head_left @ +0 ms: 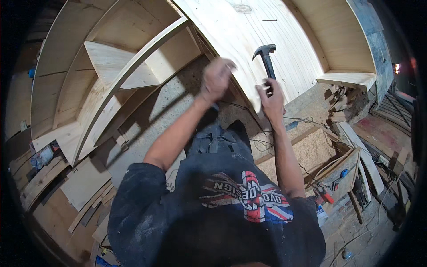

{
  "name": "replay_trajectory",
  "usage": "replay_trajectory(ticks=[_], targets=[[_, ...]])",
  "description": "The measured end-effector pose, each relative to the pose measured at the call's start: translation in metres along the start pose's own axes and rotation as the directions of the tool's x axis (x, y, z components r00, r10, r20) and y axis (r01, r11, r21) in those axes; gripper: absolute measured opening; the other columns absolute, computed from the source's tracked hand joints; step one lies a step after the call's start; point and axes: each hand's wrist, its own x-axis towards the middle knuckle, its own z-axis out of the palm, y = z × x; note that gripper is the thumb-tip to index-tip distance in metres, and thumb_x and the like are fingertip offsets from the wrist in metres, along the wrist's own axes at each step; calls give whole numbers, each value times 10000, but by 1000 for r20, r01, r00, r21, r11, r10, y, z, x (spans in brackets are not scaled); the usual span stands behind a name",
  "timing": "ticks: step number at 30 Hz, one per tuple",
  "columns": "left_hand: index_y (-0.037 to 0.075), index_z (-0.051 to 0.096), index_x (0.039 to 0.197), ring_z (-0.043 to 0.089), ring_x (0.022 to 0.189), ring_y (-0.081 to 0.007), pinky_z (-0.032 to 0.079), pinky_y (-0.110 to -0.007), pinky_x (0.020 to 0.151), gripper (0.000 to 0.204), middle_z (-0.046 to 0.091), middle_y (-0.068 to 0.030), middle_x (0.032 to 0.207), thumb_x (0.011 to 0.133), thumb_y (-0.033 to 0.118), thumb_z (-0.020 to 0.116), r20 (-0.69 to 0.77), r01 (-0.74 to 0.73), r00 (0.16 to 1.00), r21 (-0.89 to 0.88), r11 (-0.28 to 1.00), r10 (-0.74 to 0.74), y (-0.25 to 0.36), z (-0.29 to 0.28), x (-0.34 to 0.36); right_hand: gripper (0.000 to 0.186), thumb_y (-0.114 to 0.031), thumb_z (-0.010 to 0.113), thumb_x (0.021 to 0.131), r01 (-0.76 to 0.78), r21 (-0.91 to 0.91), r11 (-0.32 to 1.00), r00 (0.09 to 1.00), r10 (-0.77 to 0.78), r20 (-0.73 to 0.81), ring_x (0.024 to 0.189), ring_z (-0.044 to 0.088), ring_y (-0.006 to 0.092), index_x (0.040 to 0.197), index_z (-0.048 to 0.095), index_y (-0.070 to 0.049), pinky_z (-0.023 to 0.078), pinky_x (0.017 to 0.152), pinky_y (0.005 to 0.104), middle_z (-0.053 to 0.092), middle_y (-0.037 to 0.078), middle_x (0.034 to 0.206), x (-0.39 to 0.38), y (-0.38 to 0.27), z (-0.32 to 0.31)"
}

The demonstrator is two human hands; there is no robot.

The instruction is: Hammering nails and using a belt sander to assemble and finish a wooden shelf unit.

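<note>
In my right hand [273, 95] I grip a claw hammer [266, 58] with a black handle, its head raised toward the far side over a pale wooden panel [293, 58]. My left hand [215, 78] is over that panel's left edge, fingers curled together; I cannot make out what, if anything, is between them. A small dark strip [269, 20] lies on the panel near the top. To the left stands a curved plywood frame [106, 102] with compartments and a triangular shelf piece [111, 60].
A wooden box of sawdust [320, 149] sits on the floor at right, beside cables, long offcuts [358, 142] and red-handled tools [324, 193]. Boards and scraps [84, 191] lie at lower left. The wooden unit continues at upper right with a side board [338, 35].
</note>
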Motion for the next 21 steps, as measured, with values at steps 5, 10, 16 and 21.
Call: replay_trajectory(ticks=[5,10,16,21], targets=[[36,732,1020,713,881,-224,552,-325,782,135,731,-129,958,934,120,670,-88,-20,996,101,995,29,-96,-25,59,492,-315,740,870,79,-501,862,997,-55,61,981,608,436,1186,564,18,490,828,512,612,252,1048,17,54,-24],[38,749,1017,724,878,-197,566,-316,782,148,747,-109,937,929,138,685,-76,-4,997,-14,1000,3,-117,-7,64,428,-269,686,897,92,-459,884,993,-117,-24,917,643,448,1191,552,12,501,825,512,655,262,980,22,52,-24],[38,756,1021,728,908,-198,567,-318,820,187,758,-104,971,944,187,674,-77,54,995,-16,998,-55,-111,-10,60,407,-284,626,970,-105,-249,963,991,123,59,745,647,299,1254,540,-4,508,677,428,642,184,825,-11,8,-31],[32,742,1040,727,908,-215,572,-325,816,174,750,-116,965,948,160,669,-37,12,999,-28,1000,-13,-111,-11,59,364,-215,582,1002,56,-137,989,997,-47,66,703,626,280,1288,527,2,510,656,405,609,174,794,-6,-21,-19]])
